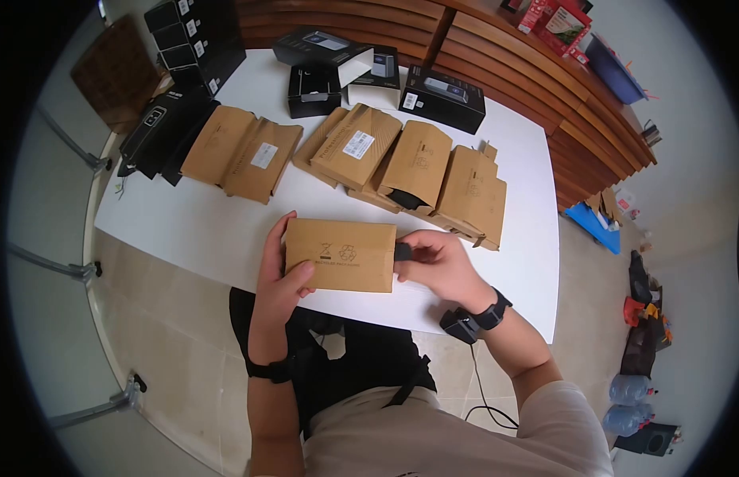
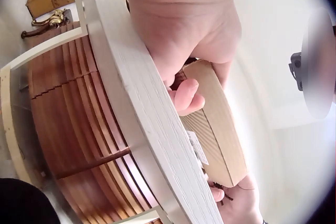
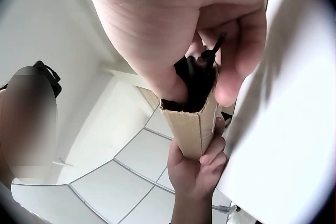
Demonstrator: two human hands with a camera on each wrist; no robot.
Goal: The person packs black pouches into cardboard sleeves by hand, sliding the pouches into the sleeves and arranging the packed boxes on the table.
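A brown cardboard box [image 1: 341,256] with printed recycling marks is held above the white table's near edge. My left hand [image 1: 280,274] grips its left end, thumb on the top face and fingers round the side. At the box's right end, my right hand [image 1: 442,266] pinches a black item [image 1: 403,252] between thumb and fingers. In the right wrist view that end of the box [image 3: 190,129] is open, with black material [image 3: 197,85] at the opening and a thin black cord by the fingers. How far the item reaches inside is hidden.
Several brown cardboard boxes [image 1: 417,159] lie across the middle of the white table [image 1: 162,222]. Black boxes [image 1: 442,97] stand along the back, with a black stack [image 1: 196,48] at the back left. A black device with a cable [image 1: 460,325] hangs by the right wrist.
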